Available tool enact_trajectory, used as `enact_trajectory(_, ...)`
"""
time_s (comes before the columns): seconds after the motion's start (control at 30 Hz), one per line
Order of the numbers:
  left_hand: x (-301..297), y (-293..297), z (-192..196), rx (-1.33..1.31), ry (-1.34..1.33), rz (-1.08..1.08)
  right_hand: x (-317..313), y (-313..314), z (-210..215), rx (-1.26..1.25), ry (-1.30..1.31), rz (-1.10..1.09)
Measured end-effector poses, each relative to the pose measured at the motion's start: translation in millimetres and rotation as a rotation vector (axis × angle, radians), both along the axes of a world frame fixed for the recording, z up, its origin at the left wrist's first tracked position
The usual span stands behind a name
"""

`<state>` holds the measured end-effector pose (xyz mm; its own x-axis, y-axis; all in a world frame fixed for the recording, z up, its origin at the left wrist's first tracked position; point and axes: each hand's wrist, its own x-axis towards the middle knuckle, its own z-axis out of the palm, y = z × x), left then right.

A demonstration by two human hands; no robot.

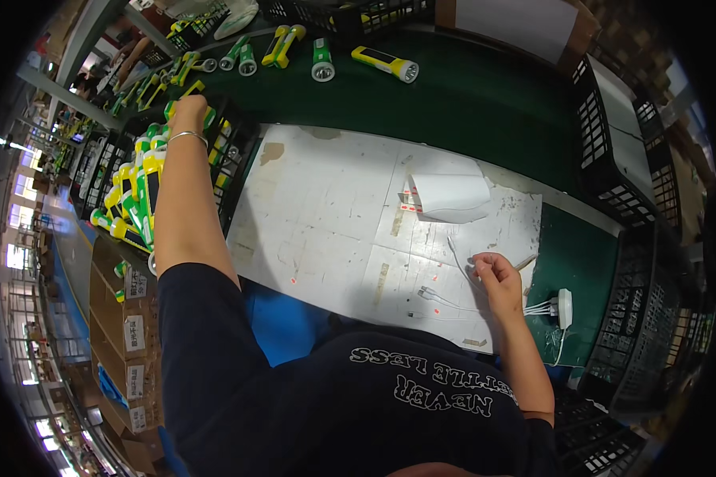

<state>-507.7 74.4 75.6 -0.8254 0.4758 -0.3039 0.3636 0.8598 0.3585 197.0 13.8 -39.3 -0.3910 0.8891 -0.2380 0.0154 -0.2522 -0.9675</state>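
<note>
My left arm stretches to the far left, over a black crate heaped with green, yellow and white flashlights. There my left hand closes over a green flashlight, whose ends show on both sides; the fingers themselves are mostly hidden. Above the right part of the white board, my right hand has its thumb and fingers drawn together. Whatever they pinch, if anything, is too small to tell. Beside it runs a white cable. Further white cables lead to a white charger.
A curled white sheet rests on the board. Several flashlights, one yellow, lie along the far green tabletop. Black crates stand at the right, with more nearer. Cardboard boxes are stacked at the lower left.
</note>
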Motion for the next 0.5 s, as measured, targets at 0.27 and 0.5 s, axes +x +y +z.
enact_trajectory(0.27,194,80,-20,0.412,0.802,0.089,-1,-8,1,0.095,-0.058,-0.061)
enact_trajectory(0.5,319,179,-85,0.346,0.755,-0.873,-4,-17,2,0.292,-0.198,-0.068)
